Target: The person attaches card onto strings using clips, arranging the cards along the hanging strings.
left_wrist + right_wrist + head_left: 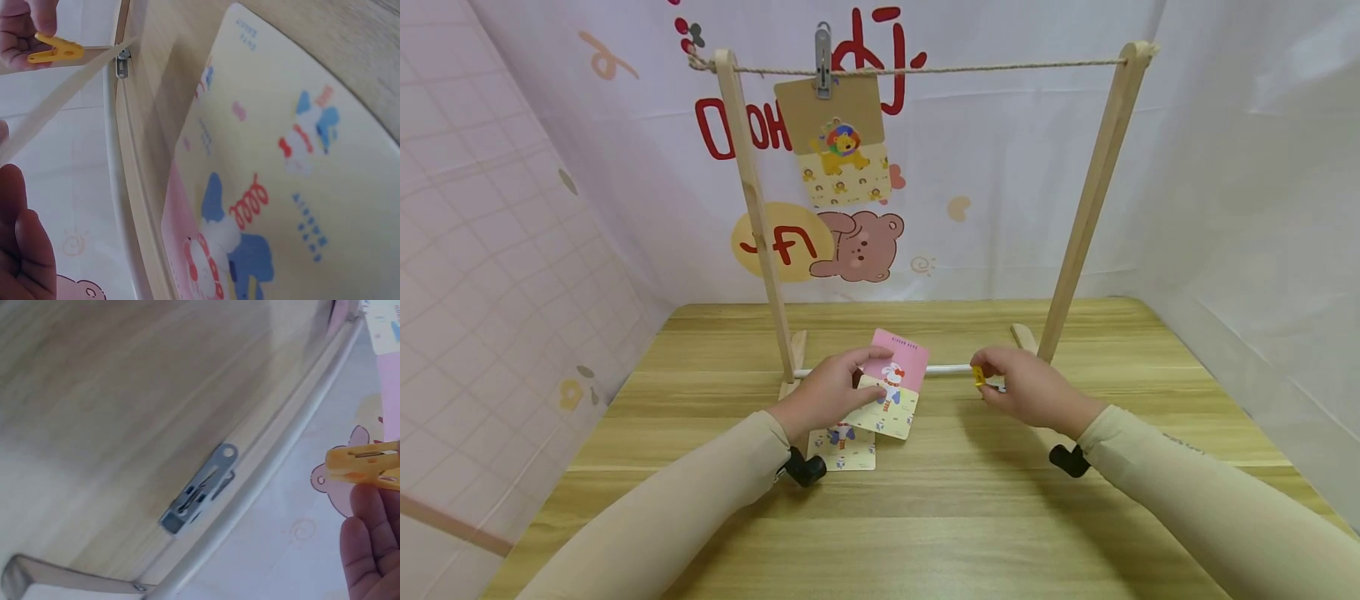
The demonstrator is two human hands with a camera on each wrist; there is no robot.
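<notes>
Your left hand (827, 392) has its grip pinched on a card (891, 393), pink across the top, pale yellow below, printed with a small cartoon animal; it sits tilted just above the bench (925, 517), at center. At 3 o'clock from it, your right hand (1026, 387) clenches a little yellow clip (978, 377). At 7 o'clock, a second card (844, 448) lies flat. At 12 o'clock, the wooden rack (752, 208) carries a clipped brown card (838, 137). A grey metal clip (200, 487) lies by the rack's white rod (951, 368).

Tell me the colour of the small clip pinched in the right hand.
Yellow. The clip shows best in the right wrist view.
</notes>
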